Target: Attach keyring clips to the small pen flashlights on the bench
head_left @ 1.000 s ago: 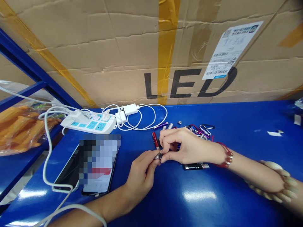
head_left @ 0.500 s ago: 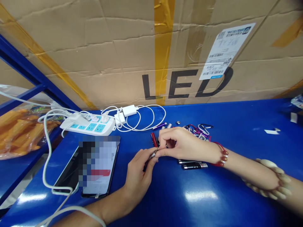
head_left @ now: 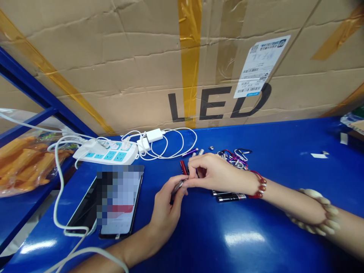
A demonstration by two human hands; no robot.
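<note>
I am pinching a small metal piece point(head_left: 177, 187), dark and shiny and mostly hidden, between the thumb and fingers of my left hand point(head_left: 166, 206). My right hand point(head_left: 217, 174) is clamping its thumb and fingertips on the upper end; whether they are also gripping a separate part, I cannot tell. The piece is sitting just left of the pile, over the bench point(head_left: 207, 237).

With so little surface to grip, I am risking a slip if my two pinches are pulling unevenly; the glossy bench would probably let a dropped piece skid away — perhaps among the loose bits. My right hand is passing over the pile, so a careless sweep could be scattering the black tubes point(head_left: 231, 197) or the red tube point(head_left: 183, 167). My beaded bracelet point(head_left: 260, 185) is lying near the clips point(head_left: 240, 162) and might be snagging one. The white cable point(head_left: 105, 251) is crossing my left forearm in view — a jerk there could be tugging it.

Farther out, the power strip point(head_left: 131, 154) is carrying several white plugs in its sockets. On the shelf at the far left, a clear plastic bag point(head_left: 35, 137) is holding a heap of orange things point(head_left: 31, 172). Behind everything, a large cardboard box point(head_left: 142, 76) is standing taped, its contents hidden from me.
</note>
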